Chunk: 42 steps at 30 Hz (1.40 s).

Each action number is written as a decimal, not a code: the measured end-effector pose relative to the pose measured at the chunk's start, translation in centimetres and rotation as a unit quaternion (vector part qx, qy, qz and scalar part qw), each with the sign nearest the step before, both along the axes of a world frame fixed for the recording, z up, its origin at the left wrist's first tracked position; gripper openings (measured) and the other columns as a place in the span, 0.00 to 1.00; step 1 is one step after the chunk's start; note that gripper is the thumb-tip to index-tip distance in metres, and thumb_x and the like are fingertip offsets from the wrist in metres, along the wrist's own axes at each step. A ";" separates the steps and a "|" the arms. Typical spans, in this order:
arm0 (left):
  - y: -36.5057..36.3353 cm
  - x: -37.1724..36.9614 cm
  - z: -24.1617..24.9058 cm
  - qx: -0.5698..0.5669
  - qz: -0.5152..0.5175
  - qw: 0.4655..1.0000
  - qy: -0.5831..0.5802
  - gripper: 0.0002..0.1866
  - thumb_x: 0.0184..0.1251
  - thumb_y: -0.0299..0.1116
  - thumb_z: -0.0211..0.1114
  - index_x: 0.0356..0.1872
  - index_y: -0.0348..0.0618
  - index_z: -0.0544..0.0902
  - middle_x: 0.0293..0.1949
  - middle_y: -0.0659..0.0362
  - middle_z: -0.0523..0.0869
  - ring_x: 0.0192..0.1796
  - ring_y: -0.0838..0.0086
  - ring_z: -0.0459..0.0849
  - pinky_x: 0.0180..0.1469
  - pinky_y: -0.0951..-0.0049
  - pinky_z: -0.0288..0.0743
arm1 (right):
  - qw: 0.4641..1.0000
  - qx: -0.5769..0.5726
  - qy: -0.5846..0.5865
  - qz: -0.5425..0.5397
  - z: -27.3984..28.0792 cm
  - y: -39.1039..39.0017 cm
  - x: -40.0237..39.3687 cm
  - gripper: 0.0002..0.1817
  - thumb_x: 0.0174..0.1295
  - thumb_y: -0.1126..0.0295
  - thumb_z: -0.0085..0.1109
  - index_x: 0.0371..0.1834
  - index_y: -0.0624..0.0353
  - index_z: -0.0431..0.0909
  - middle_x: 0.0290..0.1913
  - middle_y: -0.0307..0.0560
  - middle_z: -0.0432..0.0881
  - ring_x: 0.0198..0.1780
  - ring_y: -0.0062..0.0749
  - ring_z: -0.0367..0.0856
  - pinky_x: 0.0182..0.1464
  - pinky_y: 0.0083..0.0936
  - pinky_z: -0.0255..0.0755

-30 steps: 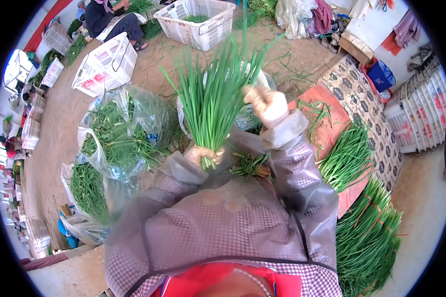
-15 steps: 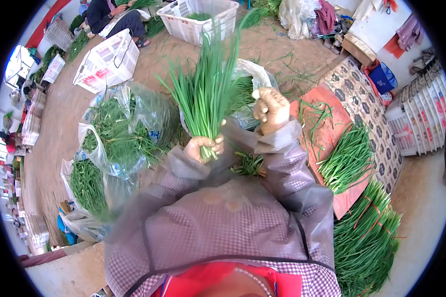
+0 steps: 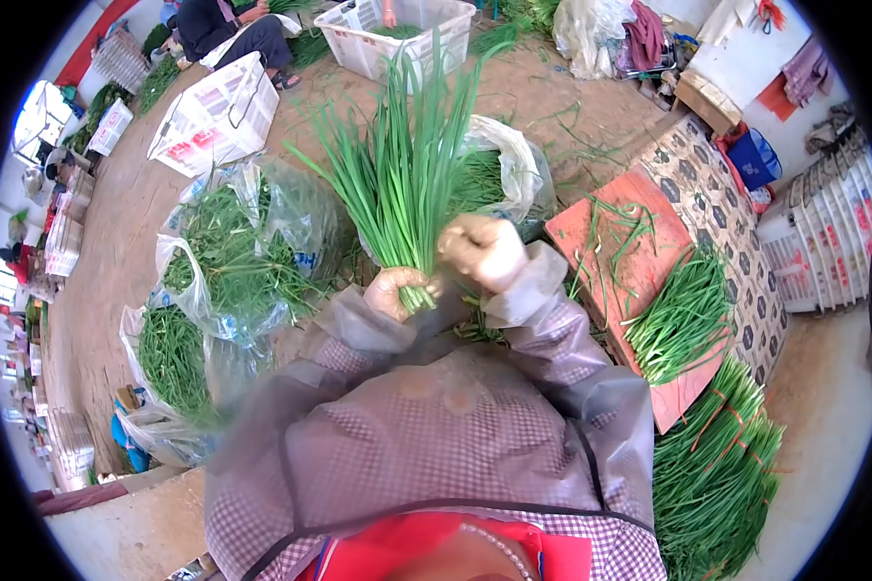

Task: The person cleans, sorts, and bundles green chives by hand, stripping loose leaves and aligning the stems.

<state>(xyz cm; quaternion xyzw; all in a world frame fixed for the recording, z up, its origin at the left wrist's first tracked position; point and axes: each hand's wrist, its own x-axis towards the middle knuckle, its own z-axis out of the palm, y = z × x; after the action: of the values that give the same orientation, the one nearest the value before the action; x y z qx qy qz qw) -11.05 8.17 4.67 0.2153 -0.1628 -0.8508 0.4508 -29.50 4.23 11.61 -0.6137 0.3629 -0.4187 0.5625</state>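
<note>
A fanned bunch of long green stalks (image 3: 397, 194) stands upright in my left hand (image 3: 394, 292), whose fingers wrap round its pale lower ends. Close to the right side of the bunch is my right hand (image 3: 482, 252), curled and blurred; anything in its fingers is too small to make out. On the red board (image 3: 639, 208) at the right lie loose scraps and a pile of green stalks (image 3: 681, 320). Below the board are large bundles of stalks (image 3: 717, 474) with red ties.
Plastic bags of greens (image 3: 228, 242) stand at the left, and an open white bag (image 3: 523, 174) lies behind my hands. White crates (image 3: 218, 121) stand farther back. A person (image 3: 228, 34) sits at the top left. Stacked white baskets (image 3: 819, 242) are at the far right.
My right hand has moved left and slightly down, up to the bunch. My left hand keeps its hold, and the leaves have spread a little to the left.
</note>
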 end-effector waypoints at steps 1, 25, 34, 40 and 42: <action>0.1 -0.5 1.2 -0.026 0.024 0.999 -0.007 0.21 0.50 0.23 0.59 0.50 0.30 0.73 0.37 0.52 0.78 0.34 0.67 0.75 0.38 0.70 0.71 | 0.983 0.163 -0.083 0.030 3.0 0.3 -0.6 0.07 0.60 0.73 0.56 0.25 0.62 0.78 0.16 0.37 0.74 0.17 0.16 0.67 0.19 0.15 0.58; 0.0 -0.8 -0.2 -0.045 0.051 0.996 -0.053 0.21 0.52 0.21 0.57 0.51 0.30 0.72 0.43 0.53 0.79 0.37 0.68 0.78 0.39 0.71 0.75 | 0.968 0.126 -0.204 -0.078 -0.1 -0.2 1.9 0.05 0.63 0.73 0.57 0.31 0.63 0.78 0.26 0.40 0.81 0.21 0.17 0.74 0.24 0.16 0.69; 0.5 -1.1 0.0 -0.011 0.029 0.998 -0.054 0.17 0.55 0.21 0.57 0.48 0.35 0.76 0.34 0.54 0.82 0.35 0.69 0.82 0.40 0.70 0.77 | 0.995 -0.012 0.031 -0.096 0.4 -0.7 2.5 0.15 0.56 0.64 0.66 0.40 0.63 0.76 0.25 0.40 0.78 0.22 0.23 0.75 0.25 0.21 0.69; 0.4 -1.3 0.2 -0.016 0.046 0.994 -0.094 0.18 0.53 0.20 0.58 0.48 0.36 0.76 0.36 0.56 0.83 0.36 0.69 0.83 0.41 0.70 0.78 | 0.948 -0.211 0.186 -0.149 -0.1 -1.5 2.4 0.11 0.55 0.67 0.66 0.34 0.62 0.77 0.25 0.40 0.77 0.21 0.22 0.74 0.24 0.23 0.69; 0.2 -1.1 0.0 -0.045 0.039 0.995 -0.083 0.18 0.53 0.19 0.58 0.48 0.36 0.76 0.37 0.56 0.83 0.37 0.69 0.83 0.42 0.70 0.78 | 0.990 0.122 -0.005 -0.071 1.0 -0.9 2.1 0.10 0.58 0.67 0.63 0.36 0.61 0.77 0.26 0.42 0.78 0.19 0.22 0.74 0.22 0.21 0.69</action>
<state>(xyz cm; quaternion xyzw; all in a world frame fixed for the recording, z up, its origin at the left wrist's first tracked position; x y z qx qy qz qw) -12.12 8.36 4.71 0.2710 -0.2291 -0.8037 0.4776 -27.42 3.34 12.57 -0.5108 0.4511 -0.4135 0.6038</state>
